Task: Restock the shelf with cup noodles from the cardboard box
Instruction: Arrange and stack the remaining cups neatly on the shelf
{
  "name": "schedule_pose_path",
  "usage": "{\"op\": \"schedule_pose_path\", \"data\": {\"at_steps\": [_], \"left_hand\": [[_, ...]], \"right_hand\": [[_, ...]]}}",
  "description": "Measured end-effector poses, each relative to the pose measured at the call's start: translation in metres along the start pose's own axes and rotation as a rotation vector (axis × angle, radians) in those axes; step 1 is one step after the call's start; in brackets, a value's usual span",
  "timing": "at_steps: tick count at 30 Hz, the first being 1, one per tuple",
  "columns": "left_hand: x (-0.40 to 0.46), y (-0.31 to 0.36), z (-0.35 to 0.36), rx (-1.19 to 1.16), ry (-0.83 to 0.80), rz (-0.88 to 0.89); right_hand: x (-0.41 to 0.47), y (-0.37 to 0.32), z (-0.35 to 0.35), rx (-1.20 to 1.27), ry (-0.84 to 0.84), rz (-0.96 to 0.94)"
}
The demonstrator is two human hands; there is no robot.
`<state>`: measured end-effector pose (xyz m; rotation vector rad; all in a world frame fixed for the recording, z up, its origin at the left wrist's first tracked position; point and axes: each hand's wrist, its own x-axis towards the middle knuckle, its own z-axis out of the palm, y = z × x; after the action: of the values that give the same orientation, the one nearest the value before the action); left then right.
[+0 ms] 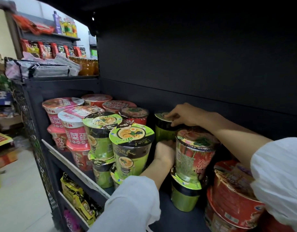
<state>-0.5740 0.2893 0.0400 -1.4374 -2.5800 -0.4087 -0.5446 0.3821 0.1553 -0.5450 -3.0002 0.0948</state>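
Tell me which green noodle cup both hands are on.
The green cup at the back, by the dark rear panel: right hand on its lid, left hand at its base. The other green cups stand untouched in front.

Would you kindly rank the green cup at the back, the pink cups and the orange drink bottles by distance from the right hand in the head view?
1. green cup at the back: under the right hand.
2. pink cups: leftward, same shelf.
3. orange drink bottles: upper-left shelf.

Both hands grip a green cup noodle [162, 131] deep on the shelf [162, 203]. The right hand [182, 114] holds its lid; the left hand [164, 153] its base.
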Motion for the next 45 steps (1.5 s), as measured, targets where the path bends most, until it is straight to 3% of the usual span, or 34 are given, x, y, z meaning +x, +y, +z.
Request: {"op": "schedule_pose_path", "data": {"at_steps": [6, 15, 21, 26, 33, 45], "left_hand": [[-0.017, -0.001, -0.008, 0.210, 0.001, 0.109], [-0.065, -0.008, -0.015, 0.271, 0.082, 0.148], [-0.084, -0.012, -0.021, 0.341, 0.061, 0.176], [-0.091, -0.011, -0.023, 0.395, 0.030, 0.201], [-0.092, -0.005, -0.025, 0.364, 0.000, 0.080], [-0.090, -0.008, -0.033, 0.367, -0.050, 0.063]], "right_hand": [[-0.016, -0.003, -0.006, 0.039, 0.001, -0.027], [-0.039, -0.033, -0.006, 0.195, 0.023, -0.092], [-0.043, -0.046, 0.001, 0.184, -0.032, -0.014], [-0.048, -0.049, -0.003, 0.165, 0.018, 0.041], [-0.059, -0.027, -0.003, 0.191, 0.032, 0.100], [-0.056, -0.029, -0.005, 0.251, 0.014, 0.078]]}}
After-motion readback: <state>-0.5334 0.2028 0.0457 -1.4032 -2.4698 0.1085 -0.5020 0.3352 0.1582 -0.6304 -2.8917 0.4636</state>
